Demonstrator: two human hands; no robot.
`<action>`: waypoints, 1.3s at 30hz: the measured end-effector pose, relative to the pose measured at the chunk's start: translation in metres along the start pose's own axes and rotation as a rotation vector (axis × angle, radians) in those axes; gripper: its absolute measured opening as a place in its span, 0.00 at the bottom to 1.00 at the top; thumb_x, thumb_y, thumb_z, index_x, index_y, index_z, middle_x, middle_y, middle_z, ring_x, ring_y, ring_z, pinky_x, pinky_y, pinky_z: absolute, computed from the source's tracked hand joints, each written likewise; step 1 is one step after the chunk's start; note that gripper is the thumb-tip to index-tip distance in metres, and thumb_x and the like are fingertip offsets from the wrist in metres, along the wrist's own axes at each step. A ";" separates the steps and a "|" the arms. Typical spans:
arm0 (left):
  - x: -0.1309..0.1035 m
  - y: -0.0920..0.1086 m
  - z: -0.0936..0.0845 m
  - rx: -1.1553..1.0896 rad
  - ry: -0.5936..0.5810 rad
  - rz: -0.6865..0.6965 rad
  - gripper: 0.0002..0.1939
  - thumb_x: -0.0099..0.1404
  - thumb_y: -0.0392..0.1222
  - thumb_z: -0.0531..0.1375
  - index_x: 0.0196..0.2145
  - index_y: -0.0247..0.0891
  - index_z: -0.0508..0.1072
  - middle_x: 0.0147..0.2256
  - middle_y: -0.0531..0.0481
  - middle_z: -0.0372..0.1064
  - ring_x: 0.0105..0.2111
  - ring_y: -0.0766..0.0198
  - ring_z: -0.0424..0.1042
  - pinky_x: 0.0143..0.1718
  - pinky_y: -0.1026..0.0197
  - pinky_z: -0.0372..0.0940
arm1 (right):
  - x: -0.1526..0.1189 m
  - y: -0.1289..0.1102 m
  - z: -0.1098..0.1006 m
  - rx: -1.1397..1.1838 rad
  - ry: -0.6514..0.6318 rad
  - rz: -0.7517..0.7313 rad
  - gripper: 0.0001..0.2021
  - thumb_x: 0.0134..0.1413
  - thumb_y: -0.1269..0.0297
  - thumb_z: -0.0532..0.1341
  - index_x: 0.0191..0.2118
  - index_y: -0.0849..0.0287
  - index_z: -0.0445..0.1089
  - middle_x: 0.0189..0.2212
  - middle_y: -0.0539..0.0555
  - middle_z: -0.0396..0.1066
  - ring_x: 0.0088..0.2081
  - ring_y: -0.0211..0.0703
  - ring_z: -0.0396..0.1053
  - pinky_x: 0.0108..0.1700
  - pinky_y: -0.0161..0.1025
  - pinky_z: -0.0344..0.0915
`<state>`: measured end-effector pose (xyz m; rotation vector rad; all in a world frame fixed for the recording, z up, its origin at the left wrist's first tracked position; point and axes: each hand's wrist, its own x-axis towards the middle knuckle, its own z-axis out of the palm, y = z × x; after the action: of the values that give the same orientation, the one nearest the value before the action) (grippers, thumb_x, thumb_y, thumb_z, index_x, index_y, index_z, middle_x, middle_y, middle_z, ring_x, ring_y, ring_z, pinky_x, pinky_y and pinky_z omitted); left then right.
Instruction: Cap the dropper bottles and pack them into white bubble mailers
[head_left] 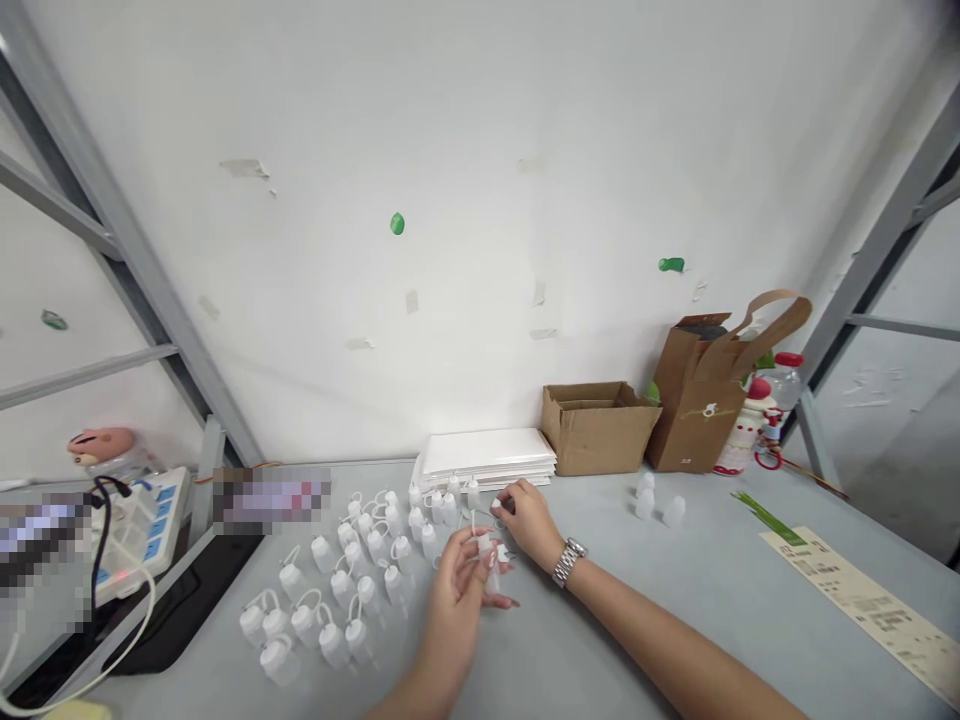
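My left hand is closed around a small translucent squeeze bottle with a white top, held just above the table. Beyond it, my right hand, with a metal watch at the wrist, pinches a small white cap at its fingertips. Part of that cap is covered by the fingers. To the left of my hands stand several small bottles with white tops, many with looped straps. Three more translucent bottles without straps stand to the right.
White flat packages are stacked against the wall. Beside them are an open cardboard box and a brown paper bag. A printed paper strip lies at right. On the left are a power strip and a black flat object.
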<state>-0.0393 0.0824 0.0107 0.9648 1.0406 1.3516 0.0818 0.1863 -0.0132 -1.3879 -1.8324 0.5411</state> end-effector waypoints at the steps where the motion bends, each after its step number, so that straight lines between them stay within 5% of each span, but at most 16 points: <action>1: -0.001 0.001 0.001 -0.003 -0.018 -0.009 0.24 0.51 0.56 0.62 0.40 0.40 0.64 0.36 0.45 0.68 0.34 0.55 0.72 0.25 0.55 0.73 | 0.000 0.001 -0.001 0.004 0.002 -0.002 0.04 0.44 0.75 0.61 0.27 0.60 0.69 0.30 0.56 0.68 0.35 0.47 0.64 0.42 0.42 0.59; 6: -0.004 0.003 0.003 0.006 -0.058 -0.009 0.19 0.52 0.55 0.63 0.34 0.40 0.65 0.37 0.45 0.70 0.33 0.56 0.72 0.23 0.59 0.71 | -0.012 0.005 -0.020 0.081 0.000 0.007 0.01 0.49 0.68 0.58 0.29 0.59 0.66 0.29 0.53 0.70 0.31 0.42 0.66 0.37 0.39 0.62; 10: 0.001 -0.003 0.000 0.011 -0.057 0.007 0.20 0.49 0.54 0.65 0.33 0.39 0.67 0.38 0.44 0.72 0.37 0.54 0.73 0.28 0.58 0.71 | -0.034 0.008 -0.043 0.226 -0.050 0.046 0.09 0.53 0.58 0.57 0.31 0.58 0.63 0.26 0.52 0.72 0.29 0.40 0.68 0.33 0.37 0.63; 17: 0.006 0.004 -0.004 0.064 -0.090 -0.009 0.19 0.51 0.52 0.63 0.37 0.40 0.65 0.39 0.44 0.73 0.38 0.53 0.74 0.26 0.59 0.70 | -0.054 0.002 -0.066 0.668 -0.249 0.207 0.18 0.41 0.50 0.66 0.28 0.61 0.65 0.18 0.47 0.67 0.22 0.35 0.63 0.28 0.35 0.58; 23: 0.009 0.008 0.000 0.082 -0.125 -0.062 0.21 0.48 0.52 0.65 0.32 0.42 0.58 0.31 0.48 0.74 0.34 0.54 0.74 0.19 0.63 0.67 | -0.062 -0.010 -0.063 0.720 -0.318 0.193 0.17 0.40 0.51 0.67 0.29 0.61 0.68 0.19 0.47 0.67 0.23 0.35 0.63 0.28 0.34 0.59; 29: 0.010 0.002 0.001 0.113 -0.155 -0.088 0.21 0.45 0.48 0.67 0.26 0.41 0.58 0.21 0.56 0.70 0.21 0.66 0.69 0.20 0.65 0.66 | -0.069 -0.012 -0.055 0.682 -0.332 0.198 0.15 0.42 0.53 0.66 0.29 0.60 0.69 0.22 0.48 0.68 0.25 0.36 0.64 0.31 0.35 0.59; 39: 0.009 0.004 0.000 0.150 -0.168 -0.045 0.15 0.50 0.44 0.63 0.26 0.42 0.58 0.21 0.56 0.71 0.18 0.69 0.64 0.22 0.65 0.64 | -0.068 -0.014 -0.054 0.742 -0.324 0.221 0.17 0.41 0.51 0.66 0.29 0.61 0.68 0.19 0.45 0.64 0.23 0.34 0.60 0.29 0.35 0.56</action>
<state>-0.0405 0.0912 0.0144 1.1397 1.0395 1.1468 0.1231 0.1115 0.0087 -1.0164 -1.4637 1.4579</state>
